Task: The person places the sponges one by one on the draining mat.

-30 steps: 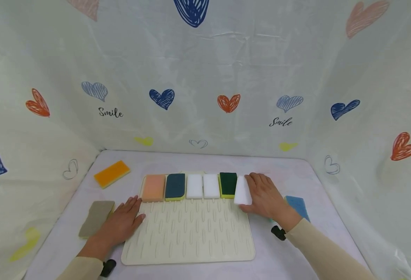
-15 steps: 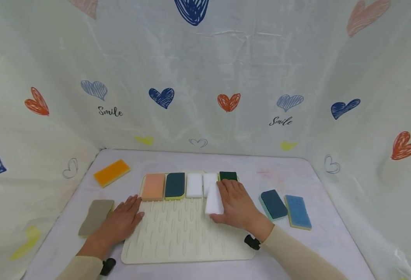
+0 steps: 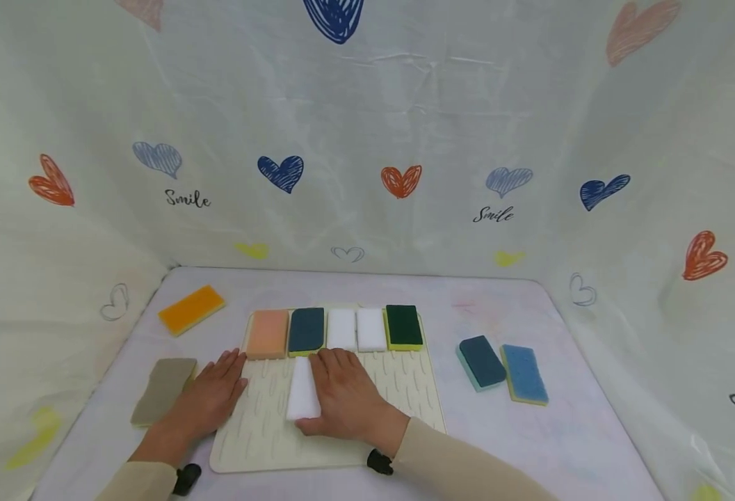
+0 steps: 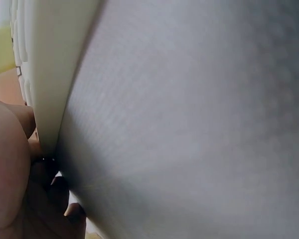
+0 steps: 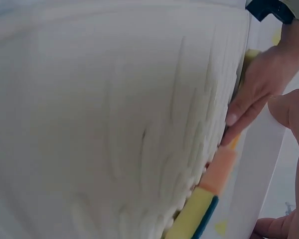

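Note:
My right hand grips a white sponge over the left part of a cream ribbed mat, thumb at the near end and fingers at the far end. Along the mat's far edge lie a peach sponge, a dark blue sponge with a yellow base, two white sponges and a dark green one. My left hand lies at the mat's left edge, fingertips by the peach sponge. In the left wrist view its fingers meet the mat's side.
Left of the mat lie an orange sponge and a grey-brown sponge. To the right are a dark teal sponge and a light blue one. A curtain printed with hearts stands behind the table.
The right hand has carried the white sponge leftward and nearer, from beside the dark green sponge to the mat's left part. The left hand stays at the mat's edge. The view has shifted slightly.

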